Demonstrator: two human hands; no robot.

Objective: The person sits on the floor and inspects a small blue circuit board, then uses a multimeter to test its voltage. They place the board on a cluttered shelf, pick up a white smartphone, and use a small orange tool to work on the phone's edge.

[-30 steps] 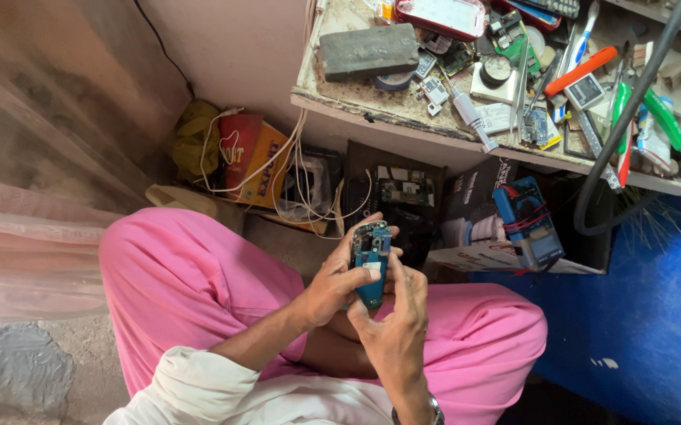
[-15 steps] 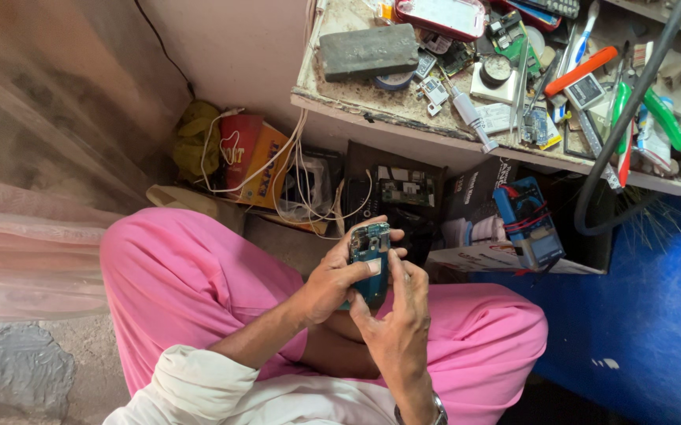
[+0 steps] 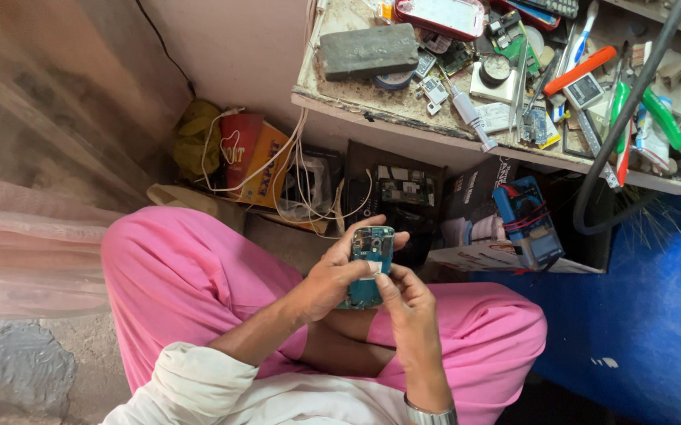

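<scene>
I see a cluttered worktop (image 3: 403, 106) up top, pink trousers (image 3: 191, 275) filling the lower middle of the view. A blue meter (image 3: 527, 220) sits under the worktop edge. Left hand (image 3: 332, 275) is wrapped around an opened phone (image 3: 370, 252), held over the lap. Right hand (image 3: 407, 303) has its fingers curled, thumb pressing the phone's lower half.
</scene>
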